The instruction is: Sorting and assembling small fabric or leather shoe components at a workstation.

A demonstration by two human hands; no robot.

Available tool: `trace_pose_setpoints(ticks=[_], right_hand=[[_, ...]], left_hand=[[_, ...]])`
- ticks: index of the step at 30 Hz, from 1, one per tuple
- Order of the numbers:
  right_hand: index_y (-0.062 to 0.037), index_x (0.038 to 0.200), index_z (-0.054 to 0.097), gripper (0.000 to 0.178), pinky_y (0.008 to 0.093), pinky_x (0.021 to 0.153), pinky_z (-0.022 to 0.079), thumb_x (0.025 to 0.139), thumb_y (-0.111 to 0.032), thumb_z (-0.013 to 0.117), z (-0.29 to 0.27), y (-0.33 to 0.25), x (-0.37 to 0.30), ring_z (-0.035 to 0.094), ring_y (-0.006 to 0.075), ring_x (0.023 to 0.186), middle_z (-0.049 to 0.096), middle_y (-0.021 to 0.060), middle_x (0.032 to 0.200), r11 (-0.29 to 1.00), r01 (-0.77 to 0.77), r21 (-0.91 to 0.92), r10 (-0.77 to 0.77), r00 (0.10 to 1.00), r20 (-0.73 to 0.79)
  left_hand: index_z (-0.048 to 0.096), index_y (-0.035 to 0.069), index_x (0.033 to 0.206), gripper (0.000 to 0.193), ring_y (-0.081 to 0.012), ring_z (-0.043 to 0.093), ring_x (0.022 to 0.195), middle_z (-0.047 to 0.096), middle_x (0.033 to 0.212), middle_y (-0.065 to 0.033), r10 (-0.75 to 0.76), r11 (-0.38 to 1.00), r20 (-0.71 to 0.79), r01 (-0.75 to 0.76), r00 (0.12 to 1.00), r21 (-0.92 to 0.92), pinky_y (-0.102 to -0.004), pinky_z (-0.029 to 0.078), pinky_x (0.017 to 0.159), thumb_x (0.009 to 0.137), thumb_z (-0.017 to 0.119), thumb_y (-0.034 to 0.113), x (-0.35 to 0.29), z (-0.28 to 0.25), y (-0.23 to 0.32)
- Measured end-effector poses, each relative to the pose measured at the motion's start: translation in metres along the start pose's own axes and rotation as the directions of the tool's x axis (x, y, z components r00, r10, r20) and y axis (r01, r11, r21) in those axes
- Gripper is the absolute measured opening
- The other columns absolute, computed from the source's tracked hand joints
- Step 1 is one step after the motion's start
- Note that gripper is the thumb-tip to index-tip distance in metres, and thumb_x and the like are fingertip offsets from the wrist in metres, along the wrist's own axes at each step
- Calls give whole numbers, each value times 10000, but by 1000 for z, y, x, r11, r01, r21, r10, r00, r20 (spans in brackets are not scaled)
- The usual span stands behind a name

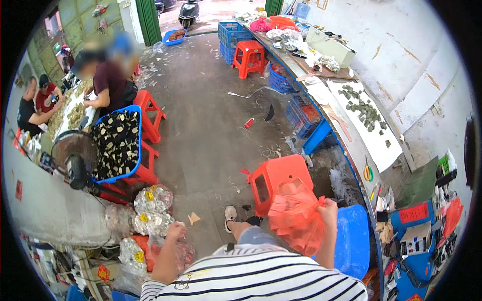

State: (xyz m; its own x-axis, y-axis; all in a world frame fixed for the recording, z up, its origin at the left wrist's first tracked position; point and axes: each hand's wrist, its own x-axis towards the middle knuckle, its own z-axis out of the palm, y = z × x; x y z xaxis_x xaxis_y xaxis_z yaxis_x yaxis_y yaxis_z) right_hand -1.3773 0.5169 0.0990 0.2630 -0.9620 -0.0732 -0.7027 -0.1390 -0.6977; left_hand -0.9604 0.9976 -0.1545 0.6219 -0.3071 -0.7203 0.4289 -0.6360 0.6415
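Right hand: our right hand (329, 211), right of centre in the lower frame, grips the gathered top of a red plastic bag (293, 218).
Left hand: our left hand (175, 231), lower and left of centre, has its fingers curled; we cannot tell whether anything is pinched in it.
Red bag: we see it in the lower right-centre, translucent and bulging, in front of the near side of a red plastic stool (273, 173); its contents are too blurred for us to name.
Blue bin: just right of the bag we find a blue plastic bin (355, 241), partly behind our right forearm.
Clear bags: beside our left hand, at lower left, sit clear plastic bags (150, 200) with yellow labels.
Counter: along the right we have a long blue-edged counter (355, 153), with a white sheet (386, 155) bearing small grey-green pieces (369, 115), and scissors (368, 173) nearer us.
Blue tray: at left we see a blue tray (139, 145) of black and cream pieces (118, 140), just beside a fan (75, 155).
Co-workers: at upper left, we see people (108, 90) around a worktable covered in pale pieces.
Doorway: at top, we see a parked scooter (189, 14).
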Motion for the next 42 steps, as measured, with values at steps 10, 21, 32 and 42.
trace_pose_setpoints(ticks=[10,21,32,42], right_hand=[[-11,757,586,301,329,576,449,568,-110,799,149,-182,296,533,162,619,569,46,673,980,197,33,-199,976,89],[-19,782,577,273,281,518,387,589,-42,768,272,-363,627,458,88,584,460,-32,630,968,115,225,-149,978,143],[-8,863,595,283,246,531,371,620,-16,739,308,-492,964,436,73,588,450,-22,626,944,141,298,-123,989,-78],[-25,863,625,189,218,502,317,691,-1,700,277,-586,1305,391,23,562,459,-78,619,873,139,468,-91,988,-123]], left_hand=[[591,50,1221,320,-105,554,1039,628,1130,-26,363,929,684,-296,632,-221,-262,440,897,963,530,228,30,98,401],[651,28,913,348,-108,540,683,619,715,-42,129,671,894,-702,428,239,-309,427,622,917,559,364,337,177,754],[691,85,972,373,-353,650,866,691,915,-149,-14,435,869,-780,495,451,-420,505,775,777,700,402,540,290,1065],[685,54,906,276,-304,664,758,687,794,-146,52,308,915,-878,401,367,-384,502,675,750,717,279,731,454,1340]])
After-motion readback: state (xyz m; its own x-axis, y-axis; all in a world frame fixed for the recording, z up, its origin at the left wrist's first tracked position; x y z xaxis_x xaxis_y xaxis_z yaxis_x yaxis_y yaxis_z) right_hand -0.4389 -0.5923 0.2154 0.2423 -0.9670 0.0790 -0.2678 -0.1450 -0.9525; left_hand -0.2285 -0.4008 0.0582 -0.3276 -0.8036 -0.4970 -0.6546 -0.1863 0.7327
